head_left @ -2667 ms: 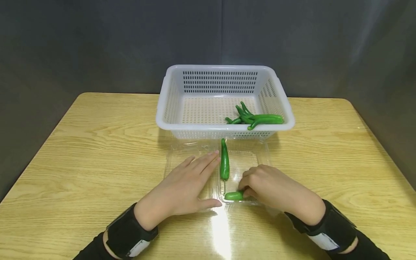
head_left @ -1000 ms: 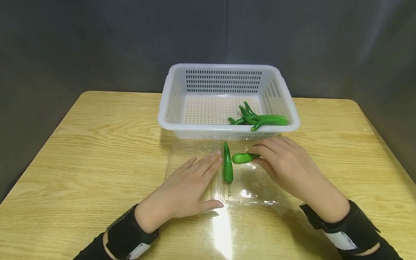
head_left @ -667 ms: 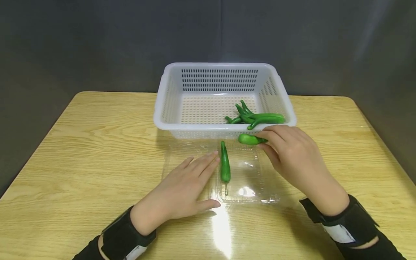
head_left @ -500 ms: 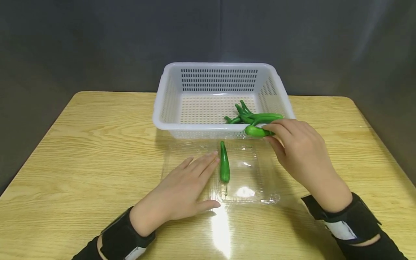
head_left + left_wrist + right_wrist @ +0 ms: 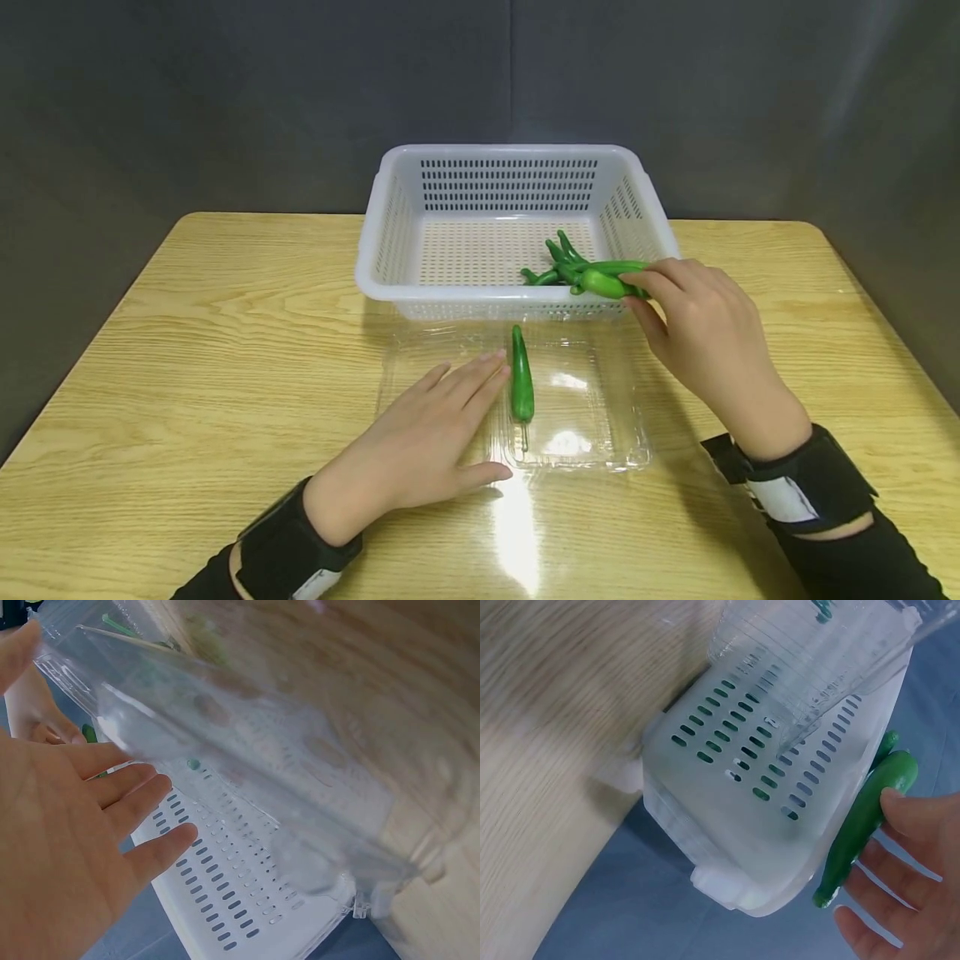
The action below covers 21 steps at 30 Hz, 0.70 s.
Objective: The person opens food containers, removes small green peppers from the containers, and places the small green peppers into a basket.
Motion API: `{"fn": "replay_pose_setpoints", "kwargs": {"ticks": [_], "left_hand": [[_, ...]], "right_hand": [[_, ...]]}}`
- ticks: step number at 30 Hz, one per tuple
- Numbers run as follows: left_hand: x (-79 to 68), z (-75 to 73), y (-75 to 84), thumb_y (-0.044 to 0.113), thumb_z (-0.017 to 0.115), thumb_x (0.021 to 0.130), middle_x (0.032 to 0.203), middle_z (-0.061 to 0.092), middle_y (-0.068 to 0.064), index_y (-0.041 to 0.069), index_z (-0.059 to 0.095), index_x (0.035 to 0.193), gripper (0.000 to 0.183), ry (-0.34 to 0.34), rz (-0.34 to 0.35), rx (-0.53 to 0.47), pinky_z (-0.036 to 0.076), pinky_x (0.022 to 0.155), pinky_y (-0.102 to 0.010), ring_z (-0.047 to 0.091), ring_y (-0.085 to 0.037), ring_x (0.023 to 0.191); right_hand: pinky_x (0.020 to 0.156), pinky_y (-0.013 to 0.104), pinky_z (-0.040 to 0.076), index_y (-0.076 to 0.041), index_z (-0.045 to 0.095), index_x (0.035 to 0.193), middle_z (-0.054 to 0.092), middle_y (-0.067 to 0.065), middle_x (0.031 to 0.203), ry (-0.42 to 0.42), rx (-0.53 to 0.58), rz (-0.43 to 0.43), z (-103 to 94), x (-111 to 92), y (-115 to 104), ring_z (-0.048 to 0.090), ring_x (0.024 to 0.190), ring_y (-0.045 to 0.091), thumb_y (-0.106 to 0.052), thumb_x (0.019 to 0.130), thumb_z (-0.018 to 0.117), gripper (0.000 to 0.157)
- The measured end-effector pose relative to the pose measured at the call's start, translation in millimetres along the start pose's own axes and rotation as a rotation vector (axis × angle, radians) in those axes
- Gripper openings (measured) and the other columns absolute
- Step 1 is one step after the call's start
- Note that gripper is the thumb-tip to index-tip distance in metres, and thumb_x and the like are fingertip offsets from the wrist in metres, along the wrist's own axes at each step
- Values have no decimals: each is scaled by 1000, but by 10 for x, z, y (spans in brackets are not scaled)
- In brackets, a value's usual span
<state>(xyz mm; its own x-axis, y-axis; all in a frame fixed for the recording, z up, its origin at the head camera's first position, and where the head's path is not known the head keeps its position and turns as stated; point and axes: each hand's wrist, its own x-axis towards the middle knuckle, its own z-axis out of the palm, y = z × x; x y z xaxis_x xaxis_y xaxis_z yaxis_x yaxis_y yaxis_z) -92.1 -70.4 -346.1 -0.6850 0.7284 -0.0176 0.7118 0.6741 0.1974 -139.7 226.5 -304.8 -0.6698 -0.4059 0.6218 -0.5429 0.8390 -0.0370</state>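
Observation:
My right hand (image 5: 705, 329) pinches a green chili pepper (image 5: 600, 284) at the front right rim of the white basket (image 5: 480, 293). The right wrist view shows this pepper (image 5: 866, 817) between thumb and fingers, along the rim. My left hand (image 5: 423, 437) rests with straight fingers on the left half of a clear plastic clamshell box, thumb spread; the left wrist view shows its palm (image 5: 67, 840). Another green chili pepper (image 5: 522, 375) lies lengthwise in the right half of the clamshell box (image 5: 577, 408), beside the left fingertips, its thin stem toward me.
Several more green peppers (image 5: 558, 258) are heaped in the basket's front right corner, partly behind its rim. The clamshell box lies directly in front of the basket on the wooden table (image 5: 210, 350). A dark curtain (image 5: 300, 100) hangs behind the table.
My right hand has carried its pepper from the front of the clamshell box up and right to the basket rim. The left hand and the other pepper have stayed in place.

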Motion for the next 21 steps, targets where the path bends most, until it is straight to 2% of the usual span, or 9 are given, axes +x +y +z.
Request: {"fn": "replay_pose_setpoints", "kwargs": {"ticks": [14,21], "left_hand": [[-4,2,1,65,51,93,166,10,-6,7,18,158,94,-7,-3,-4,14,121,-45,12,-20,151],[-3,12,-6,64,53,93,165,12,-7,5,21,158,93,12,2,-12,15,121,-46,14,-21,150]], "right_hand": [[67,45,51,2,72,106,69,16,99,-14,-12,39,85,118,29,61,84,34,-2,82,79,26],[69,48,51,1,73,108,70,15,101,-10,1,62,111,184,34,62,87,34,-3,84,77,25]]}}
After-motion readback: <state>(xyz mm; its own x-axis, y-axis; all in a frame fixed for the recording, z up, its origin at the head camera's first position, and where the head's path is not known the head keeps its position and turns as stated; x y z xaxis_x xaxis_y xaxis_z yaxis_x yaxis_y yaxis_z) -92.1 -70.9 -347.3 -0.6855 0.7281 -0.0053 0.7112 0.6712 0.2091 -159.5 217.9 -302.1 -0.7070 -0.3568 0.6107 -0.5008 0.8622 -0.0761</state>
